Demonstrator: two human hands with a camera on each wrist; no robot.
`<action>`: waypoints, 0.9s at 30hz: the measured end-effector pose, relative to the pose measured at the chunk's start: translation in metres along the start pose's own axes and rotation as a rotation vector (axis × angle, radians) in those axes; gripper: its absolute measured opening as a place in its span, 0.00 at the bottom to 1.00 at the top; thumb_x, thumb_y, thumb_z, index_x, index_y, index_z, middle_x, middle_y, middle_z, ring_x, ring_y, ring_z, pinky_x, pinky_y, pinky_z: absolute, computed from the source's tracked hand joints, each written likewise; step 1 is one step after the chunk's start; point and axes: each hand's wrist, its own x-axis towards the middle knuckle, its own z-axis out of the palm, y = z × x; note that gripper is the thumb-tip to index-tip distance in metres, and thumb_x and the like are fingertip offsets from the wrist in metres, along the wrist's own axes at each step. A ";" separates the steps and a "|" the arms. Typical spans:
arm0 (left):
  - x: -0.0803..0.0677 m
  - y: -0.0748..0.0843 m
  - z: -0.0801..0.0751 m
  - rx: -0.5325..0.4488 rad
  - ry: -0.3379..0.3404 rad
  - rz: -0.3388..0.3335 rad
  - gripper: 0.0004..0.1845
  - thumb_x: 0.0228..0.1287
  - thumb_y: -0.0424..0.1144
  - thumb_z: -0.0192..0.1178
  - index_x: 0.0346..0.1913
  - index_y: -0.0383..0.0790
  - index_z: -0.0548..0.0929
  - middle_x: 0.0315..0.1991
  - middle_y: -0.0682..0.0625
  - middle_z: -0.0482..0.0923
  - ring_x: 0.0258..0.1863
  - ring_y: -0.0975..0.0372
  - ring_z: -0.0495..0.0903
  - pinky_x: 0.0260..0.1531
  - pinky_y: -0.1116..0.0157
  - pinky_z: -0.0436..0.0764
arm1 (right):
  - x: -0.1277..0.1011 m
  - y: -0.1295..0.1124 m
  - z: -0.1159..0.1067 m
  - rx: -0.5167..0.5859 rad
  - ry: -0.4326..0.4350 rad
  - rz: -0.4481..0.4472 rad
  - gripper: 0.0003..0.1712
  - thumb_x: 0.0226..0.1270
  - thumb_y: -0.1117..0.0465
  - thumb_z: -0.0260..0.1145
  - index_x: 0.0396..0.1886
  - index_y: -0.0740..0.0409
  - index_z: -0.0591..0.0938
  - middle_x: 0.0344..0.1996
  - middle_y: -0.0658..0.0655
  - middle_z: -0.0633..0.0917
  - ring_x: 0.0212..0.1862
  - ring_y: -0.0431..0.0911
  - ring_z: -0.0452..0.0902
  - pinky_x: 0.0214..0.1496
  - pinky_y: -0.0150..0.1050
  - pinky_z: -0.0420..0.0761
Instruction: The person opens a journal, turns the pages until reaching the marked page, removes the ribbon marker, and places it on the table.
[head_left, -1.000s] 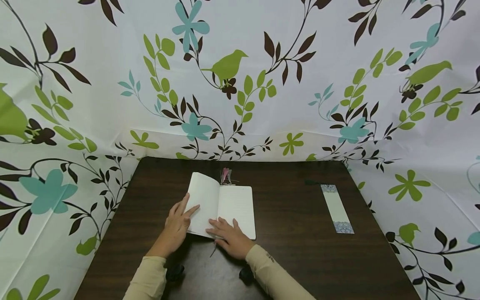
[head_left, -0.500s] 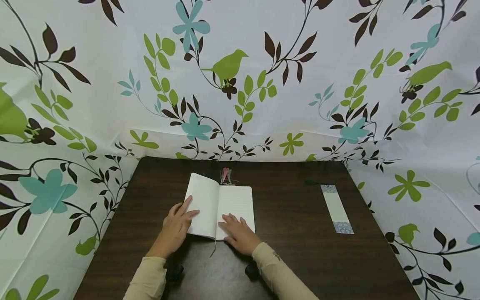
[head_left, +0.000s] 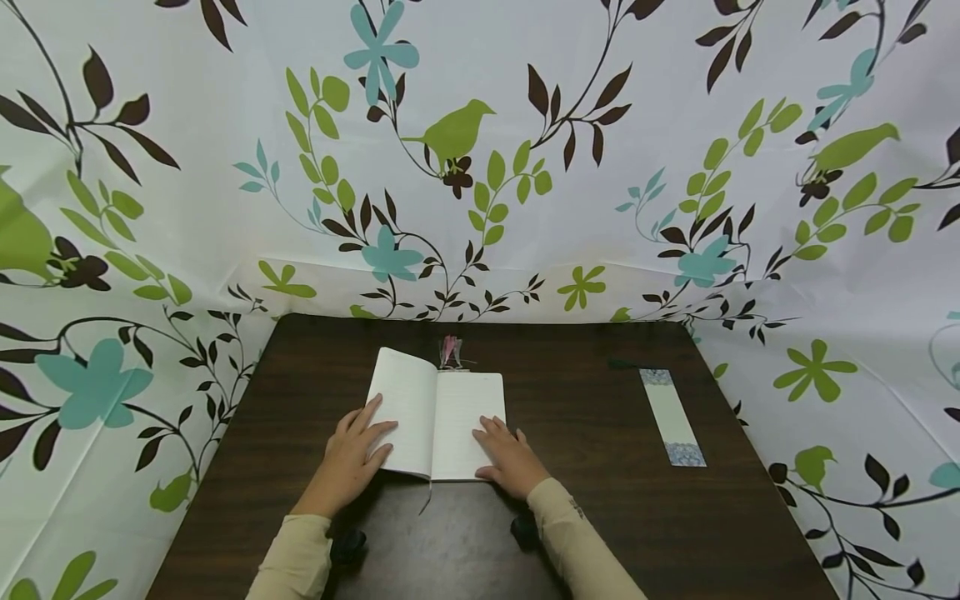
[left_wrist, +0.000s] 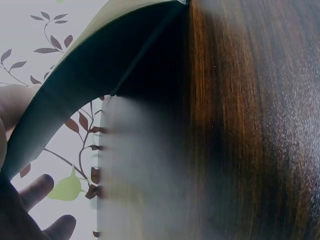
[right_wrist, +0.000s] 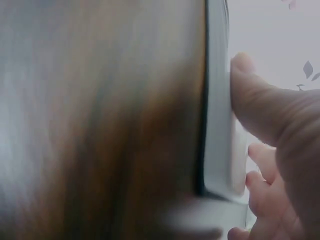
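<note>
An open notebook [head_left: 468, 417] with white lined pages lies on the dark wooden table. Its left side is raised, and the dark underside of the cover [left_wrist: 80, 75] shows in the left wrist view. My left hand [head_left: 348, 458] holds that raised left edge, with some fingers on the page and other fingertips beneath the cover. My right hand [head_left: 513, 458] rests on the lower right of the right-hand page, its fingers spread; the right wrist view shows the thumb [right_wrist: 260, 100] on the page. A thin ribbon [head_left: 426, 498] hangs from the notebook's lower edge.
A pale bookmark [head_left: 672, 417] with blue patterned ends and a dark tassel [head_left: 624, 364] lies on the table [head_left: 585, 517] at the right. Small pink and clear items [head_left: 450, 352] sit behind the notebook. A patterned curtain [head_left: 480, 208] surrounds the table.
My right hand has slid right across the page, from near the centre fold to the right edge. The left hand stays at the left edge, its thumb now showing on the page.
</note>
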 end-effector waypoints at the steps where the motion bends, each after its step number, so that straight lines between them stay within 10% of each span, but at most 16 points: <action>1: 0.000 0.000 0.000 0.000 -0.001 -0.002 0.19 0.69 0.37 0.66 0.62 0.44 0.83 0.80 0.44 0.55 0.70 0.41 0.59 0.56 0.30 0.63 | -0.001 0.002 -0.001 0.007 -0.001 0.009 0.41 0.67 0.48 0.71 0.76 0.54 0.69 0.78 0.57 0.62 0.79 0.56 0.53 0.71 0.69 0.56; 27: -0.002 -0.002 0.000 0.012 0.003 0.006 0.19 0.69 0.37 0.66 0.62 0.45 0.83 0.80 0.43 0.55 0.70 0.39 0.59 0.55 0.30 0.63 | -0.011 0.022 -0.019 0.072 -0.022 -0.025 0.48 0.56 0.57 0.78 0.75 0.62 0.69 0.77 0.60 0.64 0.77 0.56 0.57 0.73 0.60 0.62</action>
